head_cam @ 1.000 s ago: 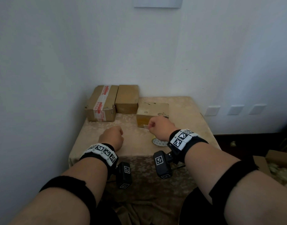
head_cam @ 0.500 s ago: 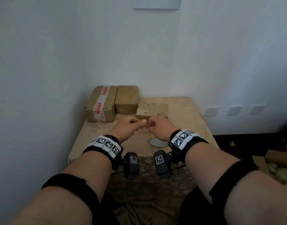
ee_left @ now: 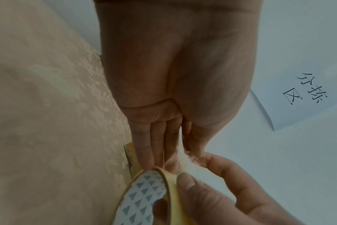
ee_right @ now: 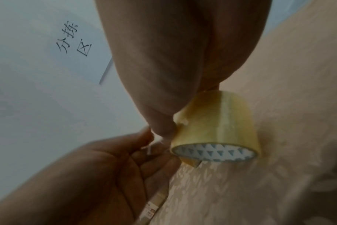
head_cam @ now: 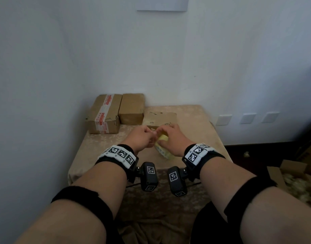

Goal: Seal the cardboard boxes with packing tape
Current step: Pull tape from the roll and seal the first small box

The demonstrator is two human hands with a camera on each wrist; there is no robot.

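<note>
A roll of clear yellowish packing tape (head_cam: 163,139) (ee_right: 215,129) (ee_left: 150,190) is held tilted just above the cloth-covered table (head_cam: 195,131). My right hand (head_cam: 163,136) (ee_right: 175,115) grips the roll, thumb on its side. My left hand (head_cam: 152,136) (ee_left: 183,158) meets it from the left and pinches the tape's loose end. Just beyond the hands sits a small cardboard box (head_cam: 160,117). At the back left stand a box with a red-printed tape strip (head_cam: 103,117) and a plain box (head_cam: 131,109).
White walls close in the table on the left and behind, with a paper sign (head_cam: 161,4) up high. Wall sockets (head_cam: 246,118) are at the right. An open carton with loose filler (head_cam: 295,180) lies on the dark floor to the right.
My left hand came in from the left and took the tape's end. The roll, flat on the table before, is now tilted up in my right hand.
</note>
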